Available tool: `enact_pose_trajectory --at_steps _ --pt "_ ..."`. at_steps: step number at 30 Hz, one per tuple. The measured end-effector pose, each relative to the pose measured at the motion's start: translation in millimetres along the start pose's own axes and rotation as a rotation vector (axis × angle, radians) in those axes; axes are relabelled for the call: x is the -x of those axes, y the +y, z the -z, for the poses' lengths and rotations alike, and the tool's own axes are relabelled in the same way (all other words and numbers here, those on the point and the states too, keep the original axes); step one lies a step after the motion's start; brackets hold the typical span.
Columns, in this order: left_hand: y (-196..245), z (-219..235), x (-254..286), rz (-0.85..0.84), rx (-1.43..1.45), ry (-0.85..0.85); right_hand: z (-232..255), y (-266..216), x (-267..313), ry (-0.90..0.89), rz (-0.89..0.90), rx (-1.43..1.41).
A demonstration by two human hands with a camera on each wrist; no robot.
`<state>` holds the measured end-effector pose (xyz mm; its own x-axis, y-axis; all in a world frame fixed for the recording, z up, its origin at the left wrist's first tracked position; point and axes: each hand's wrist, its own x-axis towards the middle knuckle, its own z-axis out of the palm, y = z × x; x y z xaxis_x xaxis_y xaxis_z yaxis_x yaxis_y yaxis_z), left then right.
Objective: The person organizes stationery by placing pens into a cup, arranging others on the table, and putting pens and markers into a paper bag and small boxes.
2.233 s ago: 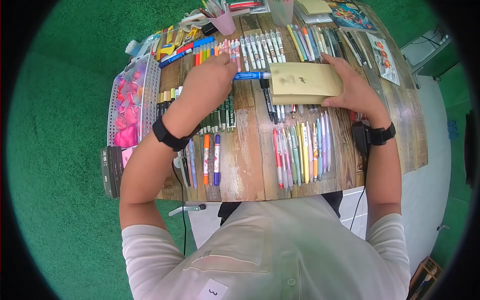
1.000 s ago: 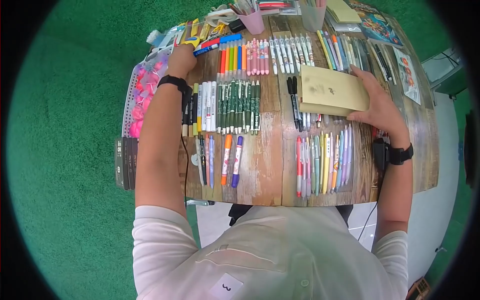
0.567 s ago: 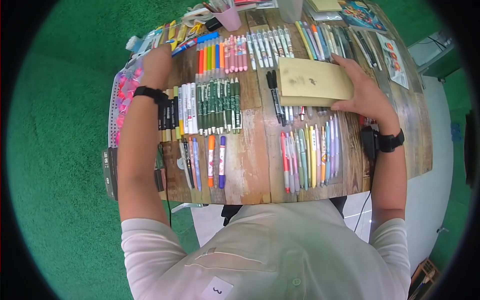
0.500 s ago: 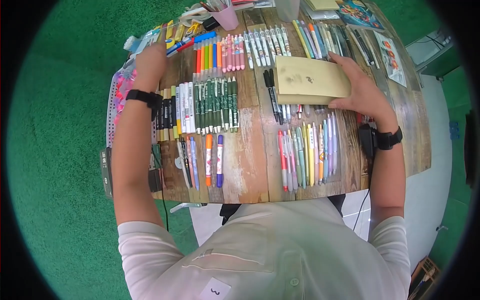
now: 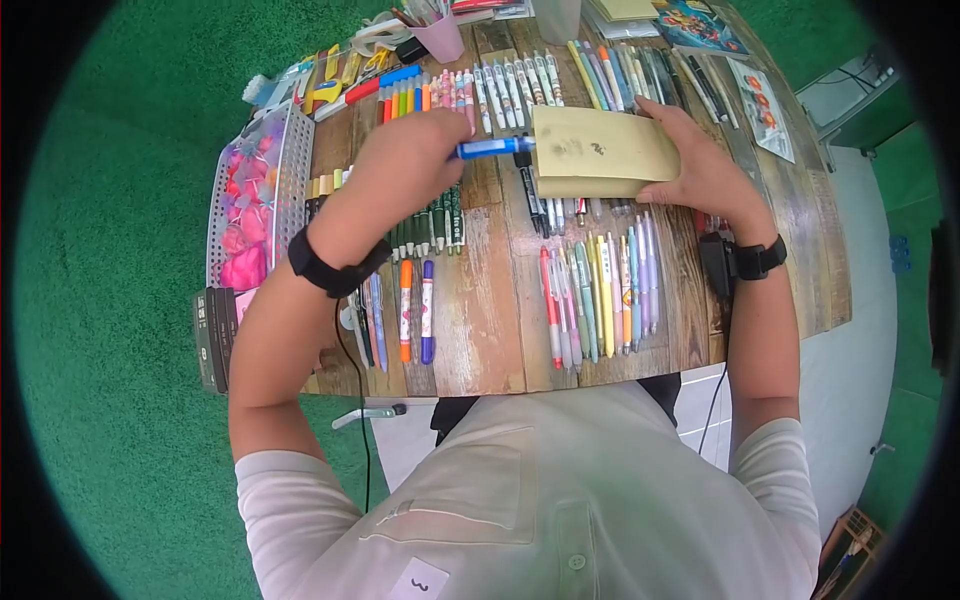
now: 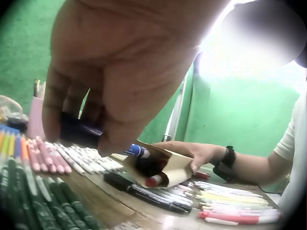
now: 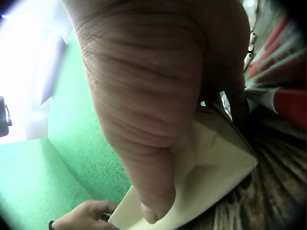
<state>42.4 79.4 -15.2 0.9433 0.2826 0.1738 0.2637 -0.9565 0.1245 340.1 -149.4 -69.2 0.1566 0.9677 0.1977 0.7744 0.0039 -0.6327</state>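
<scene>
– left hand [image 5: 415, 155] is coming in from far left of the paper bag [image 5: 605, 150] to just beside its mouth, gripping a blue marker [image 5: 492, 148].

– what's lying nearer than the bag?

– pastel pens [image 5: 604, 300], in a row.

– and how is the marker likely handling?

– light, stiff, maybe slick; mid-barrel is looking best to hold. the bag is seeming soft, crushable.

– the arms?

– left arm [image 5: 280, 345] is slanting inward; right hand [image 5: 705, 170] is gripping the bag, thumb nearer, fingers farther. beyond the bag, white pens [image 5: 512, 92] are lying side by side.
</scene>
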Motion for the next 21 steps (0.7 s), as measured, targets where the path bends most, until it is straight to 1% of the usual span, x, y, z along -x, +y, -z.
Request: enact_pose_trajectory --at_steps 5,7,11,14,16,17,19,20,21 --pt "27 -5 -5 -0.033 0.042 -0.047 1 -1 0 -0.009 -0.012 0.006" --pt "29 -8 -5 -0.001 0.080 -0.087 0 2 1 -0.004 -0.001 0.006" --pt "32 -9 -4 -0.007 0.137 -0.079 1 3 1 -0.004 0.012 0.000" --pt "29 -1 1 -0.012 0.100 -0.060 2 0 0 -0.025 -0.035 -0.010" --pt "25 7 3 0.018 0.166 -0.104 1 1 0 -0.022 -0.032 -0.010" --pt "26 8 2 0.016 0.168 -0.105 1 2 0 -0.020 -0.026 -0.011" --pt "24 8 0 0.012 0.276 -0.156 1 2 0 -0.022 -0.025 0.000" --pt "26 4 -1 0.013 0.277 -0.154 1 2 -1 -0.023 -0.020 0.012" --pt "29 -2 -3 -0.037 0.300 -0.124 0 2 -1 -0.025 -0.018 0.013"
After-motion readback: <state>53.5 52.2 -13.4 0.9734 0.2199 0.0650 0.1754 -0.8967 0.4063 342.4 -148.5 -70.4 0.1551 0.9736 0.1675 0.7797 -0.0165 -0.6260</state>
